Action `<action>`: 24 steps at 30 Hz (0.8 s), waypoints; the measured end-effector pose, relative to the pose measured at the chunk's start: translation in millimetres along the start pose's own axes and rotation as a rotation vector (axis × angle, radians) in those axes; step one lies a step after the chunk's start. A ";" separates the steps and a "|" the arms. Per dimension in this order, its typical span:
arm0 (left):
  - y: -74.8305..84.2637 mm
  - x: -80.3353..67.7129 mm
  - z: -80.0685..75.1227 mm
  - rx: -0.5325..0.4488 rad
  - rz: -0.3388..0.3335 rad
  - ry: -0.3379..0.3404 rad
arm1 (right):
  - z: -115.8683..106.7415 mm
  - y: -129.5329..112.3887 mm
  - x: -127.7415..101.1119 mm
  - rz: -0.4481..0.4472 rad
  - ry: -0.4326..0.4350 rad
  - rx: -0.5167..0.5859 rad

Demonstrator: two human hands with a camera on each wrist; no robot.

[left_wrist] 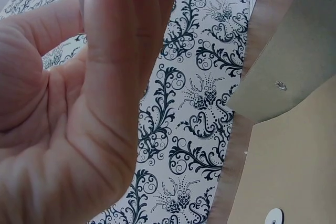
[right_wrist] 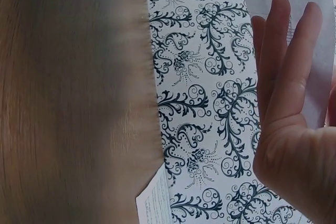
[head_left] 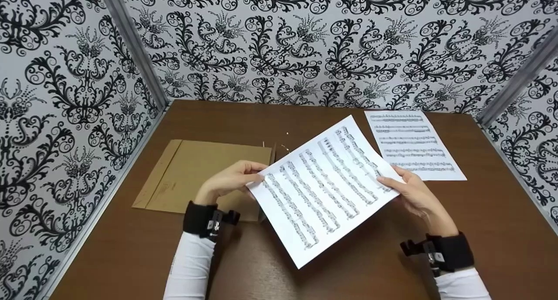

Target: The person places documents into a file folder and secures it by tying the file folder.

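Observation:
A white sheet of printed music [head_left: 322,191] is held tilted above the brown table [head_left: 348,269]. My left hand [head_left: 250,173] pinches its left edge. My right hand [head_left: 392,182] grips its right edge, thumb on top and fingers underneath. In the right wrist view the right hand's fingers [right_wrist: 289,77] lie straight against the back of the sheet [right_wrist: 320,51]. The left wrist view shows the palm of my left hand [left_wrist: 79,129] close up, with a brown envelope [left_wrist: 294,161] beside it.
The flat brown envelope [head_left: 192,173] lies on the table under and left of my left hand. A second music sheet [head_left: 412,145] lies flat at the back right. Patterned black-and-white walls [head_left: 305,42] close in the table on three sides.

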State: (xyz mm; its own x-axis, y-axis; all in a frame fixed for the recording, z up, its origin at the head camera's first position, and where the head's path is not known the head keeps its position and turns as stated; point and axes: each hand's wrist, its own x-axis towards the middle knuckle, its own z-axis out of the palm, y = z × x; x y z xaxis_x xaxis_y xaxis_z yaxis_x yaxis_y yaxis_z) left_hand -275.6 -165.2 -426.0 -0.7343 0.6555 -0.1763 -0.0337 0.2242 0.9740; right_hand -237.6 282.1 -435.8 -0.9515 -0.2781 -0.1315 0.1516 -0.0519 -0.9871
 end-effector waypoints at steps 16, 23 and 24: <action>4.6 5.8 6.3 -0.155 0.027 0.162 | -6.1 -1.6 -2.0 -0.064 0.112 0.071; 8.9 8.4 15.0 -0.215 0.042 0.216 | -6.5 -3.5 -2.7 -0.079 0.163 0.107; 9.3 8.9 16.4 -0.216 0.048 0.219 | -6.2 -3.7 -2.8 -0.082 0.171 0.111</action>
State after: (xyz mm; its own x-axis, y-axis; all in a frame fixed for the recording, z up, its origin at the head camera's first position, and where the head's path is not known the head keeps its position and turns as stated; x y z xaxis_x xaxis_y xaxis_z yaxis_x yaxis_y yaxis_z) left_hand -271.4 -145.4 -420.8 -0.8662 0.4857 -0.1169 -0.1211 0.0228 0.9924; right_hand -237.2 289.0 -432.4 -0.9920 -0.1018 -0.0745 0.0916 -0.1753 -0.9802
